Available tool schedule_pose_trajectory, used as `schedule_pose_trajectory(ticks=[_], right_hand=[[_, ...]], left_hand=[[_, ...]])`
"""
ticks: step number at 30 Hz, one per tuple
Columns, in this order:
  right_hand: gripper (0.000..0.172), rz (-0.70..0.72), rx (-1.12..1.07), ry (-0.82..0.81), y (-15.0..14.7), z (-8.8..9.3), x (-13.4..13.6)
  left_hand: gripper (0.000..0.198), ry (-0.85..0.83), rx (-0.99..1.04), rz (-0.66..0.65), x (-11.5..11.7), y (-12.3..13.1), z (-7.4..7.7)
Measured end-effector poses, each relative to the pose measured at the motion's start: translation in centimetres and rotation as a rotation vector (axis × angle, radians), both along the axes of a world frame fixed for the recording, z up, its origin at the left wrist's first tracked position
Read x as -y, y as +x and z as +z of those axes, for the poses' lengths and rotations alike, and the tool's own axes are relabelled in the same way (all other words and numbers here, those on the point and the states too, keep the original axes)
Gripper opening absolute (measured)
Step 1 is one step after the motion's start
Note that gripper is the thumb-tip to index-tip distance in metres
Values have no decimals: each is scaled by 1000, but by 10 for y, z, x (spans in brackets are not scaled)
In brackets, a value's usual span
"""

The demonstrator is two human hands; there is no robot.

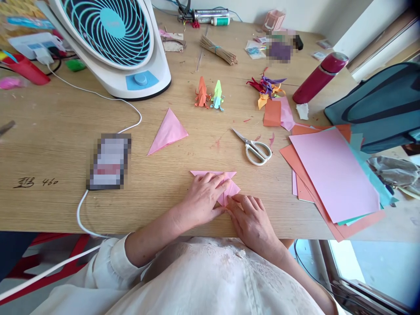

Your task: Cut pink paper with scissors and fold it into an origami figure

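A folded piece of pink origami paper [232, 189] lies on the table close to my body, partly hidden under my hands. My left hand [202, 199] rests across it, fingers stretched flat over the top and the thumb near the lower corner. At the lower right edge of the paper, the curled fingers of my right hand [252, 215] pinch the fold. Beyond my hands lies a pair of white-handled scissors [257, 151], blades partly apart. Up and to the left is a separate pink folded paper triangle [169, 132].
Stacked coloured paper sheets [334, 175] lie at right, near a red flask [320, 78] and a teal bag [374, 105]. Farther back stand two small folded paper figures, orange [202, 92] and green [217, 95]. A fan [141, 81] and a corded phone [110, 162] occupy the left.
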State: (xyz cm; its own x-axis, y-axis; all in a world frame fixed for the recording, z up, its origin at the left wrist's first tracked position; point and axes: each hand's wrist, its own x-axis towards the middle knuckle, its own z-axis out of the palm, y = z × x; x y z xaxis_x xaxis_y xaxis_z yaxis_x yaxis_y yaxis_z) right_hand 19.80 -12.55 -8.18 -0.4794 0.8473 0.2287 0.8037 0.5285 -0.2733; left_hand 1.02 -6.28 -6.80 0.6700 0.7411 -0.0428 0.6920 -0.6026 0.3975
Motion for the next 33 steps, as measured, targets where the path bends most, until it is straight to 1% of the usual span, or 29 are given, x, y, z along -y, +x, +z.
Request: schedule_pose_trajectory(ticks=[4,8,11,19,22,25,27,30,32,33], right_hand=[[24,18,-11,-18,-2,1,5],[27,47,-20,-29,-2,0,11],[28,69,-29,-32,-2,-1,14],[22,80,-50,8,-3,2,16],[21,101,-66,25,-3,1,18],[19,126,-86,5,-3,2,17],[20,135,-114,-29,-1,9,14],[24,119,-223,-79,11,30,12],[24,83,-313,-77,30,46,24],[23,49,-293,-20,41,52,36]], left_hand=[[71,8,-5,-9,0,-1,0],[68,6,-14,-23,-1,-2,1],[70,-3,-17,-33,-2,-3,3],[75,-3,15,-64,-2,-5,4],[73,-15,6,-92,-4,-7,7],[69,-27,-19,-115,-8,-10,12],[65,-21,-25,-119,-10,-10,13],[57,5,-1,-101,-10,-9,9],[52,32,24,-63,-7,-5,3],[49,48,36,-35,-6,-3,0]])
